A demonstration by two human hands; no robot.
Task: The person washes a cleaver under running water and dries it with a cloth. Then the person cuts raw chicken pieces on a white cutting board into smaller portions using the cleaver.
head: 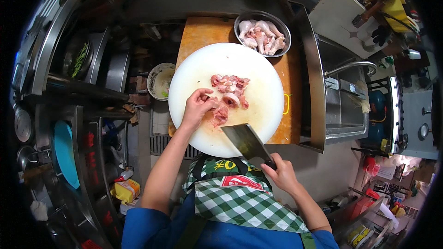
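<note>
My right hand (282,173) is closed around the handle of a cleaver (244,141), whose broad blade lies over the near edge of a round white cutting board (256,65). With bent fingers, my left hand (199,107) touches a piece of raw chicken (220,114) at the board's middle; whether it grips the piece is hard to tell. Just beyond, cut raw chicken pieces (230,84) lie in a small heap. A metal bowl (288,38) of raw chicken drumsticks (264,31) stands past the board's far right edge.
Beneath the board is an orange-brown wooden board (193,29). A white bucket (152,81) with scraps stands at the left. To the right are a raised metal panel (313,76) and a steel sink (341,121) with a curved faucet (353,65).
</note>
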